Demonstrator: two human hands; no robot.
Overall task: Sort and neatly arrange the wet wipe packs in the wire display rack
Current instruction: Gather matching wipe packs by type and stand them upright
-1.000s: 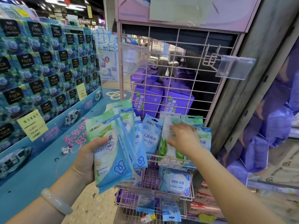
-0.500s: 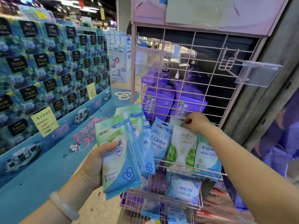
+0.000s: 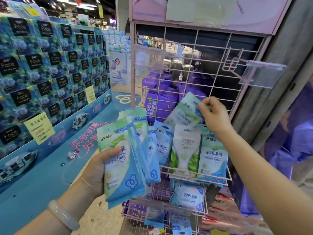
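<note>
Wall of blue Face tissue boxes (image 3: 50, 68), yellow price tag (image 3: 39, 127), purple tissue packs (image 3: 159, 102) behind the grid

- The lifted pack (image 3: 185, 112) in the right hand (image 3: 213, 116) is motion-blurred, so its print can't be read; the fingers cover its top right corner.
- The left hand (image 3: 96, 168) holds a fanned stack of packs (image 3: 125, 158), and the front one hides most of those behind.
- Packs in the lowest basket (image 3: 179, 223) run off the bottom edge.
- The purple boxes (image 3: 159, 102) sit half hidden behind the rack's wire grid (image 3: 218, 53).
- Yellow price tag (image 3: 39, 127) writing is too small to read.
</note>
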